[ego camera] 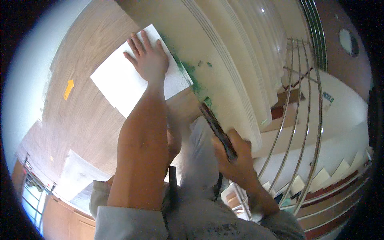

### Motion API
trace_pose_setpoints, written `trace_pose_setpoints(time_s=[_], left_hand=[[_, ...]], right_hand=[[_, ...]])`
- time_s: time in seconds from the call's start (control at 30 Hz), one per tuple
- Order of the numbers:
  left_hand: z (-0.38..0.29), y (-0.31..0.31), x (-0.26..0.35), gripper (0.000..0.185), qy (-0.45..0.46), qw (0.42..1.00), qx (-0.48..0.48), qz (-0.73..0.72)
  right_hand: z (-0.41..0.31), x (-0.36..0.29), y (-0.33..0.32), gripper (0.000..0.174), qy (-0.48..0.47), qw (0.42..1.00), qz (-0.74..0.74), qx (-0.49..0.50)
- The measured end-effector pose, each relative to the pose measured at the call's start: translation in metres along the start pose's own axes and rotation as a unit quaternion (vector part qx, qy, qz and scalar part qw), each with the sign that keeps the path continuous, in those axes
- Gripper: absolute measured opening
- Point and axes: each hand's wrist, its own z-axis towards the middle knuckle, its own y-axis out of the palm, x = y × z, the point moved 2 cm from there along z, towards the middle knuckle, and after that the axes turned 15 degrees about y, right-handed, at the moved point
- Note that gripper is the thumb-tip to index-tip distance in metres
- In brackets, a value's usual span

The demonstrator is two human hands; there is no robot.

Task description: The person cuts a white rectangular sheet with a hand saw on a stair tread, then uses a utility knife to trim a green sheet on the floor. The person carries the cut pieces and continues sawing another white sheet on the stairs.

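My left hand (150,61) lies flat, fingers spread, on a white sheet or panel (117,78) resting on the wood-look floor (87,60). The sheet's right edge lies along the floor's border with a beige stair step, where green residue (192,72) is scattered. My right hand (235,153) grips a long dark handle or bar (217,129), which slants up and left towards that border. Whether a tool head is fixed to its far end cannot be told. My knee in grey trousers is between my arms.
Curved beige steps (240,54) with grooved edges descend to the right. Metal railing bars (319,120) curve along the far right. A yellow arrow sticker (68,89) is on the floor at left, beside a pale wall (33,69). A wooden door (69,220) shows at bottom left.
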Motion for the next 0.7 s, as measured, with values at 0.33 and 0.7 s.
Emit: trace_pose_setpoints(time_s=[0.33,0.7], left_hand=[[0.001,-0.002,0.0,0.07,0.007,0.999,-0.032,-0.022],[0.005,-0.004,0.004,0.075,-0.001,0.998,-0.06,-0.032]], right_hand=[[-0.015,-0.029,-0.012,0.04,0.003,0.993,0.091,0.07],[-0.008,-0.013,0.007,0.054,-0.135,0.99,-0.009,0.046]])
